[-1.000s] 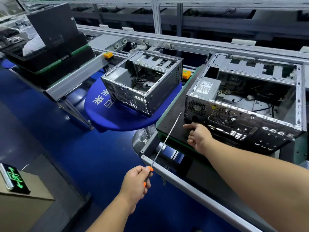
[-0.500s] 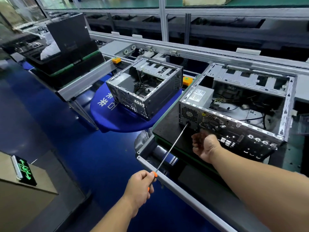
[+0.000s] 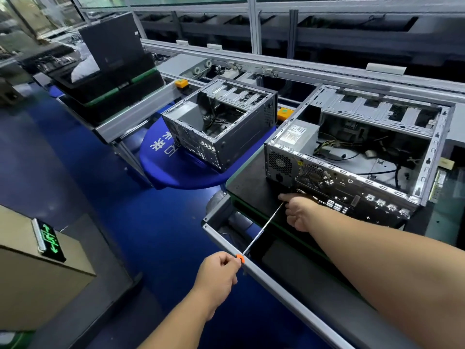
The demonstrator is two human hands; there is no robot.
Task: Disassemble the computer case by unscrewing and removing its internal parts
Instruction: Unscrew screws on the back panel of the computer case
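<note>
The open grey steel computer case (image 3: 352,157) lies on its side on a dark rubber-topped pallet (image 3: 249,182) at the right of the scene, its perforated rear panel turned toward the near side and its silver boxed power supply (image 3: 297,134) seated in the far-left corner among loose black and yellow cables. The left hand (image 3: 216,275) is clenched round the orange handle of a long thin-shafted screwdriver (image 3: 261,231), whose shaft runs up and right toward the lower left of the rear panel. The right hand (image 3: 299,212) rests against the foot of that panel, forefinger stretched left beside the tip and the other fingers curled; whether it pinches the shaft or only steadies it I cannot tell. The step in hand looks to be seating the bit in a rear-panel screw, likely one that holds the power supply. With so long a shaft, the bit will want to wander: keep the guiding fingers close to the tip until it bites, line the shaft square to the screw head, and press inward along it before turning, or the head may strip. Catch the freed screw with the right hand so it does not drop into the gap by the grey aluminium conveyor rail (image 3: 276,285). A second, emptier dark grey case (image 3: 221,127) sits farther left on a round blue table (image 3: 176,167)
</note>
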